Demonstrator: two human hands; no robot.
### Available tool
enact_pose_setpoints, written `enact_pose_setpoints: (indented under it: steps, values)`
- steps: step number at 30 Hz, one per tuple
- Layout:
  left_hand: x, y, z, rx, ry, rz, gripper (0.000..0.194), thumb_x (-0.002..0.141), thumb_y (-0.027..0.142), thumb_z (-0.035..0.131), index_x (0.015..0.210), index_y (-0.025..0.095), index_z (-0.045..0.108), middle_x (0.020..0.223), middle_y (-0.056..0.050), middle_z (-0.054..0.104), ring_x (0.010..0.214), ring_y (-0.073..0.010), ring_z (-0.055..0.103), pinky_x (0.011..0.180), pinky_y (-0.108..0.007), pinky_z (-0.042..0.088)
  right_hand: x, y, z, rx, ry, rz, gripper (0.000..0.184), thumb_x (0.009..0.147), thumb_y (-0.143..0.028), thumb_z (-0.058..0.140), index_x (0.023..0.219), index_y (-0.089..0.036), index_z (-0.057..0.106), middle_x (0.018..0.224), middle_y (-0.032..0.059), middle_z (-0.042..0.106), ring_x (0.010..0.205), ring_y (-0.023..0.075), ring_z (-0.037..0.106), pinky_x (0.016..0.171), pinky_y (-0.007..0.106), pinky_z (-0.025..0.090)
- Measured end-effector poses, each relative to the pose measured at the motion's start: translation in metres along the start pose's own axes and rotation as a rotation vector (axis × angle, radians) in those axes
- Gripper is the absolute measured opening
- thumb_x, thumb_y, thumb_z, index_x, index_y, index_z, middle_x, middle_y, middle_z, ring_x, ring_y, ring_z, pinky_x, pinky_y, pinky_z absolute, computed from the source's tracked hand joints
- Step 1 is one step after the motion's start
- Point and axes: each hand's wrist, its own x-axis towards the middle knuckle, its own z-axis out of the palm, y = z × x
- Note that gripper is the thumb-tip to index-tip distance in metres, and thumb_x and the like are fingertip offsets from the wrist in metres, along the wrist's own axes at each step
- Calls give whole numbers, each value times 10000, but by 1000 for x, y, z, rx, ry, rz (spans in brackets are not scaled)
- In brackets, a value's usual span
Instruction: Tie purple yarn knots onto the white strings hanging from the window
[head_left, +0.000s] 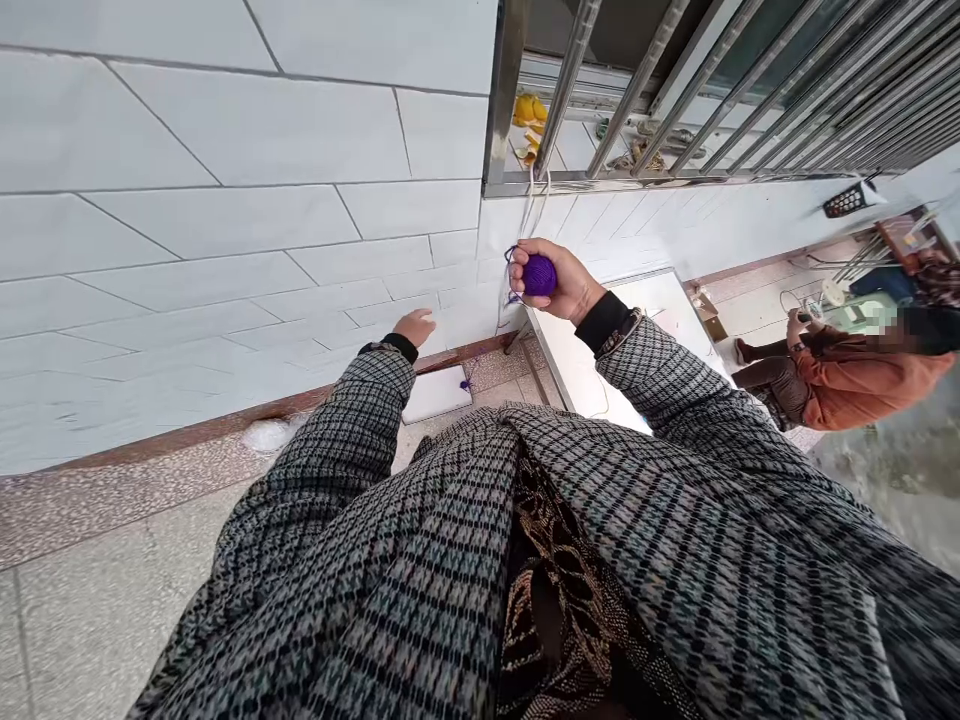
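My right hand [559, 278] is raised beside the tiled wall, its fingers wrapped round a purple ball of yarn [539, 277]. A strand of dark purple yarn loops at the fingertips, close to white cords [534, 200] that hang from the window bars. Lower and to the left, my left hand [415, 327] is in front of the wall with nothing in it, its fingers partly stretched out. Below it on the floor lies a flat white board or box [436, 396], with a small clump of purple yarn [465, 385] at its right edge.
Metal window bars [637, 85] stand at the upper right, with yellow items [529, 112] on the sill behind them. A white table [585, 360] is to the right of my body. Further right sits a person in an orange top [862, 385]. Clear plastic [268, 435] lies by the wall.
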Motion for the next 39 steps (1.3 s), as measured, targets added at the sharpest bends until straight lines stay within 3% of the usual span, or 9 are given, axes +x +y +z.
enact_pose_setpoints:
  steps: [5, 8, 12, 22, 26, 30, 34, 37, 39]
  values:
    - [-18, 50, 39, -132, 195, 266, 177, 829, 200, 605, 995, 166, 655, 1181, -139, 752, 1220, -240, 682, 1162, -379, 480, 2, 5, 5, 130, 129, 23, 236, 1114, -242, 406, 883, -214, 366, 651, -36, 523, 517, 79, 538, 329, 149, 181]
    - [-36, 79, 59, -368, -65, 493, 244, 867, 300, 686, 1072, 167, 688, 1110, -105, 765, 1031, -216, 731, 1017, -370, 570, 2, 8, 5, 172, 165, 30, 240, 1116, -236, 389, 878, -212, 369, 631, -34, 515, 508, 80, 529, 330, 156, 161]
    - [-51, 97, 68, -417, -428, 487, 411, 845, 467, 783, 1076, 137, 702, 885, -77, 737, 676, -169, 658, 739, -361, 582, 2, 9, 0, 215, 204, 42, 250, 1125, -247, 378, 877, -211, 374, 638, -31, 525, 509, 81, 529, 339, 161, 151]
    - [-51, 96, 58, -236, -402, 476, 258, 838, 403, 721, 877, 148, 714, 572, 28, 513, 549, -119, 486, 634, -301, 459, 11, 15, -9, 291, 168, 69, 232, 1110, -248, 411, 884, -207, 385, 644, -33, 534, 514, 75, 540, 340, 144, 166]
    - [-57, 96, 40, -267, -275, 463, 250, 862, 409, 656, 803, 168, 681, 497, 52, 385, 485, -116, 412, 596, -295, 439, 10, 17, -22, 99, 209, 94, 217, 1106, -230, 406, 899, -187, 455, 624, -27, 560, 494, 76, 550, 338, 154, 183]
    - [-63, 98, 9, -297, -165, 407, 219, 839, 376, 661, 733, 185, 645, 488, 55, 323, 447, -109, 329, 526, -280, 365, 6, 23, -51, -561, 219, 195, 142, 1052, -228, 582, 1018, -131, 681, 617, -3, 632, 462, 80, 502, 359, 186, 224]
    - [-64, 93, -30, -330, 9, 298, 236, 827, 353, 702, 681, 191, 615, 461, 67, 288, 421, -91, 245, 485, -263, 290, -6, 21, -79, -1069, 67, 321, 178, 890, -181, 811, 744, -108, 741, 607, 13, 653, 478, 53, 488, 436, 190, 304]
    - [-63, 81, -66, -334, 212, 213, 245, 853, 289, 687, 654, 190, 584, 413, 79, 276, 403, -78, 207, 464, -245, 247, -24, 13, -94, -1193, -83, 364, 267, 922, -271, 772, 713, -108, 735, 691, 37, 695, 548, 66, 528, 508, 194, 361]
    - [-65, 72, -91, -318, 351, 161, 238, 862, 205, 645, 641, 183, 562, 378, 82, 273, 390, -71, 199, 449, -234, 238, -37, 7, -102, -1126, -52, 356, 304, 926, -292, 745, 690, -108, 695, 708, 49, 692, 578, 80, 546, 528, 201, 367]
